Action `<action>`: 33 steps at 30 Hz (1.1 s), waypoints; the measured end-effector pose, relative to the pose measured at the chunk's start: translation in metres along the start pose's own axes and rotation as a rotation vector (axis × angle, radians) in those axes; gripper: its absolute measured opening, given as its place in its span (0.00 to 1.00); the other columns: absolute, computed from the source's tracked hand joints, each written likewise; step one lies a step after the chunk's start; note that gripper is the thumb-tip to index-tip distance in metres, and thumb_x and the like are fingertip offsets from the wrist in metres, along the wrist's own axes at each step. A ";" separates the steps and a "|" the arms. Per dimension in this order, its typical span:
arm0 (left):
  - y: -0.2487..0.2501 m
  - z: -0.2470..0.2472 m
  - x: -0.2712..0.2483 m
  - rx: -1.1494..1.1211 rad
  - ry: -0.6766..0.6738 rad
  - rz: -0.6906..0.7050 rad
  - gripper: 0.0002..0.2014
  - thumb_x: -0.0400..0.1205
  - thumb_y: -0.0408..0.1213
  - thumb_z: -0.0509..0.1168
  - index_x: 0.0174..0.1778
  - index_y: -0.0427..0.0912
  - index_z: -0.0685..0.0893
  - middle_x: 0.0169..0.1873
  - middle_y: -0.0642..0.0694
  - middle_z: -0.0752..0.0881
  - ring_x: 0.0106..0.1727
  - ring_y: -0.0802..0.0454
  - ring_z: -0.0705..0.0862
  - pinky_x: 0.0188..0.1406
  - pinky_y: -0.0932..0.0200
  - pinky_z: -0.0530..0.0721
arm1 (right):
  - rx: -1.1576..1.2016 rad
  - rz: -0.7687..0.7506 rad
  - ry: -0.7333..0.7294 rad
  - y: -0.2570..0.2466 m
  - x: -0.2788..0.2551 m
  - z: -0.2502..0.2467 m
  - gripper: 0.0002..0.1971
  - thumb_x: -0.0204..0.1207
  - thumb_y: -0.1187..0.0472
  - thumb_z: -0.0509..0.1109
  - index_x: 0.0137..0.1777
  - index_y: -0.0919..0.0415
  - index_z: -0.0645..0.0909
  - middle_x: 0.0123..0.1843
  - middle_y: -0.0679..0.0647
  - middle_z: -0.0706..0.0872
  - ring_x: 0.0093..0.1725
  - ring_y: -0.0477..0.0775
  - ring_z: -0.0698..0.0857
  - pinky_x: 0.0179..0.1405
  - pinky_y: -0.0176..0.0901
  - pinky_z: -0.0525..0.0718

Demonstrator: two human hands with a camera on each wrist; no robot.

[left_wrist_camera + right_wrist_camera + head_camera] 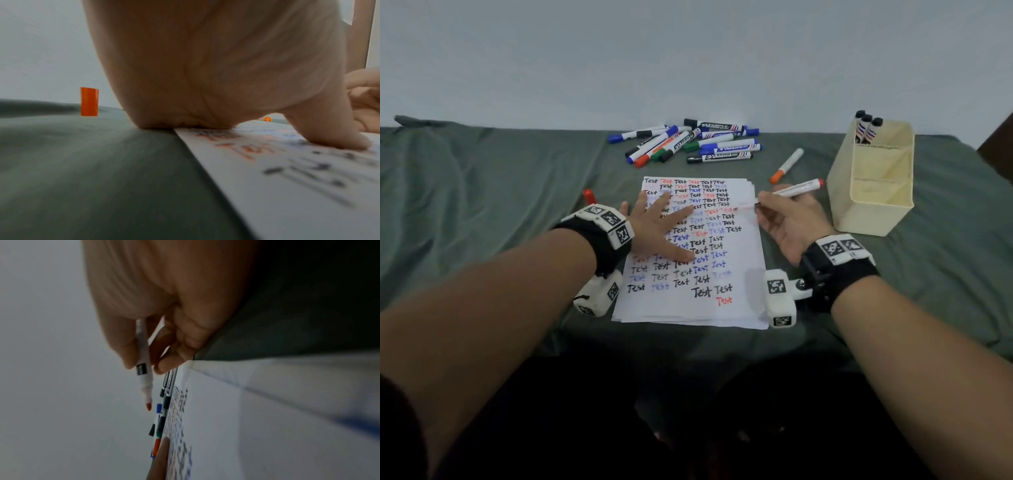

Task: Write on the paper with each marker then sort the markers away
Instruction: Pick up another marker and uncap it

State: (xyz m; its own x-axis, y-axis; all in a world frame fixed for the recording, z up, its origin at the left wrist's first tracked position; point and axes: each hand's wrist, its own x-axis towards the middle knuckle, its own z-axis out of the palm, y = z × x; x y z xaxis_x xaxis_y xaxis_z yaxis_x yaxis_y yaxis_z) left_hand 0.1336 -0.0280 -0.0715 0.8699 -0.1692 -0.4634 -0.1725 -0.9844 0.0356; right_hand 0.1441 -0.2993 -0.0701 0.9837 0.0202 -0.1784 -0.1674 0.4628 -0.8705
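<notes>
- While your right hand (791, 222) pinches the uncapped red marker (796, 189) between thumb and fingers, its red tip hangs just over the paper (739, 274), by a red "Test" on the sheet's right side.
- From the right wrist view, your fingers (127, 353) curl round the white barrel (142, 356) and the red tip (148, 406) points away from the palm; whether it touches the sheet you cannot tell.
- Your left hand (657, 226) lies flat on the paper's left half, fingers spread and straight, gripping nothing.
- Seen from the left wrist, the heel of that palm (185, 113) sits on the sheet's edge (205, 154) and the thumb (329, 134) presses the written area.
- Just beyond your left hand, off the sheet, the red cap (589, 197) stands upright on the green cloth (482, 192).
- Beyond your right hand, an orange-capped marker (787, 166) lies alone on the cloth, close to the marker you hold.
- Farther ahead of both hands, past the paper's top edge, a loose pile of capped markers (688, 140) lies in black, blue, green and orange.
- To the right of your right hand, near it but apart, stands the cream box (873, 205); three black-capped markers (866, 128) stand in its far compartment.
- Rows of "Test" in black, blue and red fill most of the sheet, and it lies on a thin stack of other sheets.
</notes>
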 end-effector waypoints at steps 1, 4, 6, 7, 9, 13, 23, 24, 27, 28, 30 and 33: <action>0.000 0.000 0.000 0.003 -0.004 -0.002 0.56 0.49 0.94 0.47 0.69 0.87 0.26 0.84 0.58 0.25 0.85 0.37 0.28 0.79 0.26 0.33 | -0.058 -0.026 -0.001 0.006 -0.003 -0.001 0.12 0.75 0.76 0.76 0.46 0.60 0.79 0.36 0.54 0.89 0.36 0.50 0.88 0.39 0.39 0.88; 0.001 -0.001 -0.003 -0.003 -0.020 -0.008 0.57 0.49 0.94 0.47 0.72 0.85 0.28 0.84 0.59 0.25 0.85 0.37 0.28 0.80 0.25 0.33 | -0.175 -0.077 -0.009 0.013 -0.006 -0.002 0.11 0.74 0.75 0.78 0.44 0.61 0.81 0.37 0.57 0.89 0.37 0.53 0.88 0.37 0.40 0.88; 0.003 -0.002 -0.003 -0.002 -0.023 -0.007 0.58 0.49 0.94 0.47 0.73 0.84 0.28 0.84 0.58 0.25 0.85 0.37 0.28 0.80 0.25 0.33 | -0.259 -0.093 -0.016 0.015 -0.006 -0.002 0.10 0.72 0.74 0.80 0.43 0.62 0.83 0.37 0.58 0.89 0.39 0.57 0.88 0.39 0.43 0.88; 0.003 -0.002 -0.004 -0.002 -0.021 -0.007 0.59 0.49 0.94 0.47 0.74 0.84 0.28 0.84 0.58 0.26 0.85 0.36 0.28 0.80 0.25 0.33 | -0.308 -0.099 -0.018 0.016 -0.006 -0.002 0.10 0.72 0.73 0.81 0.43 0.61 0.83 0.37 0.58 0.89 0.40 0.59 0.88 0.42 0.46 0.89; 0.004 -0.002 -0.004 -0.002 -0.022 -0.006 0.59 0.48 0.94 0.47 0.75 0.83 0.29 0.84 0.58 0.26 0.85 0.36 0.28 0.80 0.25 0.33 | -0.389 -0.109 -0.009 0.018 -0.007 -0.001 0.10 0.71 0.71 0.81 0.43 0.61 0.83 0.36 0.56 0.90 0.40 0.60 0.88 0.47 0.52 0.88; 0.004 -0.002 -0.005 -0.002 -0.025 -0.007 0.59 0.49 0.94 0.47 0.75 0.83 0.29 0.84 0.58 0.26 0.85 0.37 0.28 0.80 0.26 0.33 | -0.468 -0.144 -0.007 0.017 -0.009 0.000 0.09 0.72 0.70 0.81 0.43 0.61 0.83 0.34 0.54 0.90 0.35 0.55 0.88 0.42 0.48 0.90; 0.004 -0.003 -0.006 -0.003 -0.022 -0.011 0.58 0.51 0.93 0.48 0.74 0.84 0.28 0.84 0.58 0.26 0.85 0.37 0.28 0.80 0.26 0.33 | -0.582 -0.177 -0.032 0.016 -0.013 0.001 0.08 0.72 0.68 0.81 0.41 0.60 0.83 0.35 0.54 0.90 0.32 0.48 0.89 0.33 0.35 0.86; 0.004 -0.003 -0.006 -0.005 -0.024 -0.012 0.58 0.51 0.93 0.48 0.74 0.84 0.28 0.84 0.58 0.26 0.85 0.37 0.28 0.80 0.26 0.33 | -0.564 -0.183 -0.033 0.016 -0.013 0.001 0.08 0.72 0.69 0.81 0.41 0.60 0.83 0.34 0.54 0.90 0.32 0.48 0.88 0.33 0.35 0.85; 0.004 -0.003 -0.006 -0.009 -0.026 -0.013 0.59 0.50 0.93 0.48 0.75 0.83 0.28 0.84 0.58 0.26 0.85 0.37 0.28 0.80 0.26 0.33 | -0.520 -0.190 -0.036 0.016 -0.012 0.002 0.08 0.73 0.69 0.81 0.41 0.60 0.84 0.33 0.53 0.90 0.31 0.48 0.88 0.33 0.34 0.85; 0.004 -0.003 -0.007 -0.009 -0.026 -0.013 0.59 0.50 0.94 0.47 0.75 0.83 0.29 0.84 0.58 0.26 0.85 0.37 0.28 0.80 0.26 0.33 | -0.518 -0.187 -0.037 0.016 -0.012 0.002 0.08 0.72 0.69 0.82 0.40 0.60 0.84 0.34 0.53 0.90 0.32 0.48 0.89 0.33 0.34 0.85; 0.005 -0.004 -0.007 -0.009 -0.027 -0.012 0.59 0.49 0.94 0.47 0.75 0.83 0.29 0.84 0.58 0.26 0.85 0.36 0.28 0.80 0.26 0.33 | -0.526 -0.186 -0.040 0.017 -0.012 0.001 0.08 0.72 0.68 0.82 0.40 0.59 0.85 0.34 0.53 0.90 0.33 0.47 0.89 0.33 0.33 0.85; 0.006 -0.004 -0.007 -0.012 -0.031 -0.012 0.60 0.49 0.93 0.48 0.76 0.82 0.29 0.84 0.57 0.26 0.85 0.36 0.28 0.80 0.25 0.34 | -0.552 -0.197 -0.022 0.017 -0.010 0.000 0.09 0.72 0.68 0.82 0.40 0.58 0.84 0.34 0.53 0.90 0.32 0.47 0.88 0.33 0.33 0.84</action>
State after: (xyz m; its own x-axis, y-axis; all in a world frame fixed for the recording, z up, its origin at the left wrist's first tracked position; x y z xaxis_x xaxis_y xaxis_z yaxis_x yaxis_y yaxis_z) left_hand 0.1281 -0.0327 -0.0644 0.8570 -0.1562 -0.4910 -0.1566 -0.9868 0.0406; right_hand 0.1314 -0.2918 -0.0833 0.9999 0.0021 0.0155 0.0157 -0.0707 -0.9974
